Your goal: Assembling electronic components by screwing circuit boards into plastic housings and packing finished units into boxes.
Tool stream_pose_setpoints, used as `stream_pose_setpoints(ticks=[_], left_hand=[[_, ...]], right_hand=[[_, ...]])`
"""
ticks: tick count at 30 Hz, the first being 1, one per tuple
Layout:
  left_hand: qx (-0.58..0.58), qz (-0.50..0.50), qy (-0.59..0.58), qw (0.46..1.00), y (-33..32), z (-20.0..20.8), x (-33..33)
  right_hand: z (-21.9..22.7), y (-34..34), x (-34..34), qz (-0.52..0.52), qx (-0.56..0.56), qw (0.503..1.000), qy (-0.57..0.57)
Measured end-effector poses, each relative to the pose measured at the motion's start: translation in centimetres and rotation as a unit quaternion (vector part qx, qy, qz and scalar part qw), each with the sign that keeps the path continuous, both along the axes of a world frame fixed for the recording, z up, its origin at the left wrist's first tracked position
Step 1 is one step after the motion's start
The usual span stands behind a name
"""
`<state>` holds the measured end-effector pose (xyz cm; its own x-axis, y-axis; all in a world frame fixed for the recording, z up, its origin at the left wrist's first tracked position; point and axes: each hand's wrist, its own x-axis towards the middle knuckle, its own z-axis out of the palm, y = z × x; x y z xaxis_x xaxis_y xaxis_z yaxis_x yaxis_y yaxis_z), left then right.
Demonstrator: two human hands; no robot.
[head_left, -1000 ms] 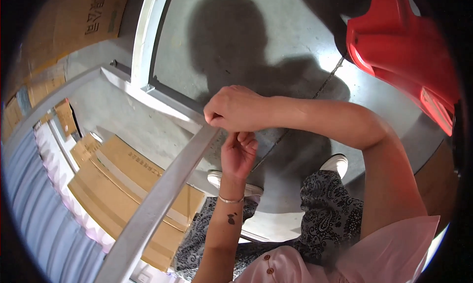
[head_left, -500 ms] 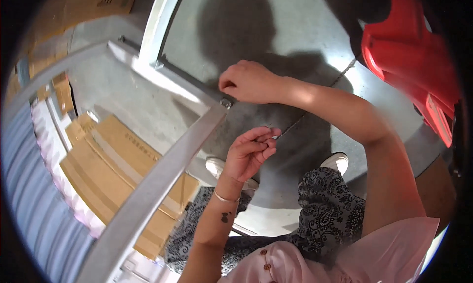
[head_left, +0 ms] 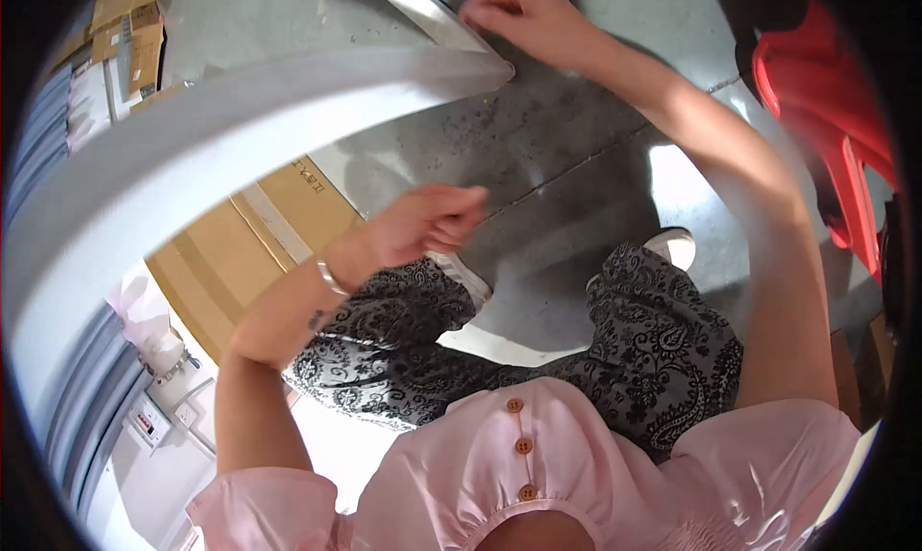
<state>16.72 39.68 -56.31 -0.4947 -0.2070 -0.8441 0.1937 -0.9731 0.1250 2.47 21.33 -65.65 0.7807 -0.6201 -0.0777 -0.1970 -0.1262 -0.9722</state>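
A pale metal frame runs across the upper left, its long near bar (head_left: pixel 317 95) ending at a corner beside my hands. A second bar (head_left: pixel 420 4) goes off from that corner toward the far edge. My right hand (head_left: pixel 523 15) is by the far bar, just beyond the corner, with its fingers curled together; whether anything is in them is hidden. Below the near bar, apart from it, my left hand (head_left: pixel 432 227) hovers over the floor with the fingers pressed together. Slight blur hides anything it may hold.
Taped cardboard boxes (head_left: pixel 216 273) lie to the left under the frame, beside ribbed blue-grey material (head_left: pixel 91 397). A red plastic chair or stool (head_left: pixel 816 90) stands at the right. My shoes (head_left: pixel 672 249) rest on the grey concrete floor (head_left: pixel 547 215).
The view has shifted, so the frame's near bar looks larger and higher. My left hand has moved left and its fingers have closed more. My right hand stays near the corner, now farther up.
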Motion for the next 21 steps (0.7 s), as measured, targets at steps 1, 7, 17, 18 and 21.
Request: stream_pose_setpoints(ticks=[1, 7, 17, 18, 21], left_hand=[[-0.031, 0.001, -0.058, 0.998, 1.1, 0.2, 2.8], [-0.05, 0.148, -0.466, 0.871, 5.7, 1.1, 19.5], [-0.095, -0.012, -0.789, 0.606, 18.5, -9.3, 25.6], [-0.123, -0.024, -0.772, 0.623, 19.2, -9.9, 24.9], [-0.145, -0.072, -0.777, 0.609, 20.8, -11.0, 19.9]], right_hand=[[2.1, -0.6, 0.8, -0.024, 0.056, 0.996, -0.064], [10.9, 2.0, 5.0, 0.038, 0.244, 0.955, -0.163], [9.7, 4.3, 3.8, -0.156, 0.265, 0.943, -0.127], [10.0, 4.2, 3.3, -0.161, 0.265, 0.94, -0.141], [10.7, 3.0, 1.7, -0.126, 0.264, 0.945, -0.146]])
